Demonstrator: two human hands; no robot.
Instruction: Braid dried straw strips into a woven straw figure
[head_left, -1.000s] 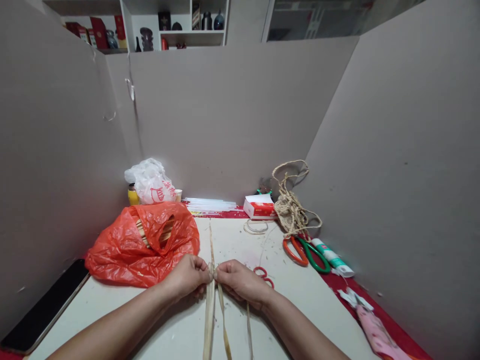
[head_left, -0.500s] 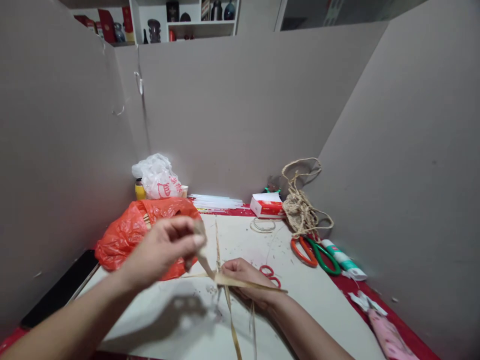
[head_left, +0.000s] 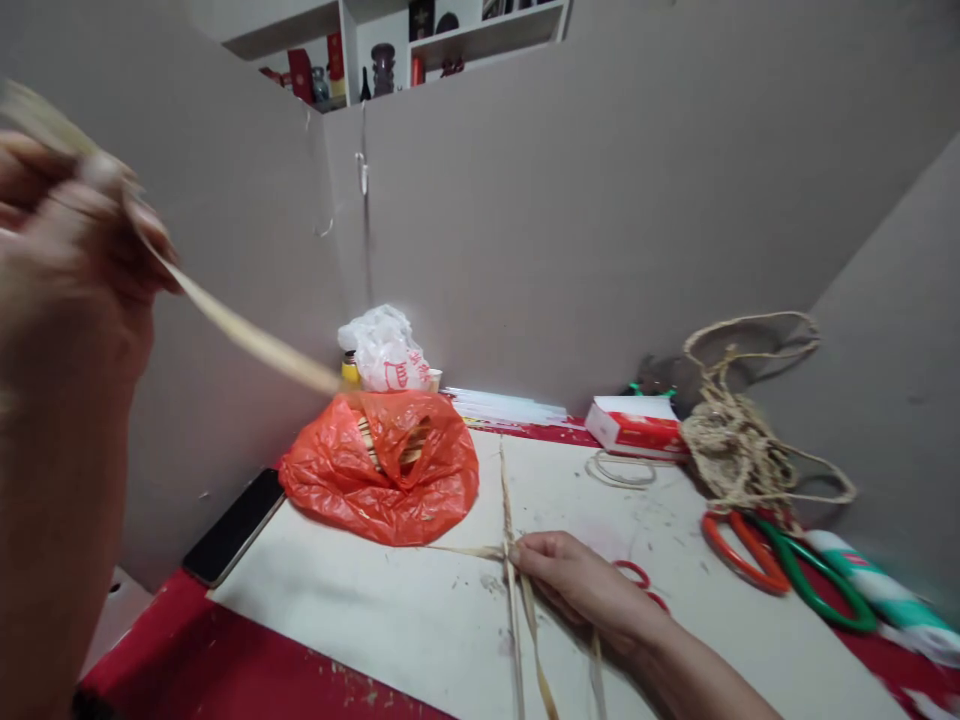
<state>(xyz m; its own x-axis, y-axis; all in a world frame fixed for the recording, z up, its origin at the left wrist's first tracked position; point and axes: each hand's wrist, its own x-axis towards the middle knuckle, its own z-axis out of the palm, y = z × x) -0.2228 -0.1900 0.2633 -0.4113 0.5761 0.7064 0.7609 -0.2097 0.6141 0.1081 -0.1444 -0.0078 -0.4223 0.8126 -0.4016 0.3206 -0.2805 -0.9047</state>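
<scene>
High at the left, my left hand (head_left: pixel 75 240) pinches a long, flat tan strip (head_left: pixel 255 340) that looks like dried plant fibre. The strip slants down to the right and is blurred by motion. My right hand (head_left: pixel 585 580) rests low over the white board (head_left: pixel 420 610), fingertips pressed on the spot where several thin tan strips (head_left: pixel 505 490) meet. Those strips fan out from there, away from me, to the left and toward me. Red-handled scissors (head_left: pixel 637 572) lie partly hidden behind my right hand.
An orange plastic bag (head_left: pixel 382 470) with light sticks inside sits left of centre, a black phone (head_left: pixel 236 525) beside it. Behind are a white bag (head_left: pixel 386 350), white sticks (head_left: pixel 502 408) and a red-white box (head_left: pixel 634 425). Rope (head_left: pixel 735 440) and large scissors (head_left: pixel 787 565) lie right.
My left hand has swung up and far left, drawing the strip away from the crossing. My right hand still holds the crossing. The view has turned left.
</scene>
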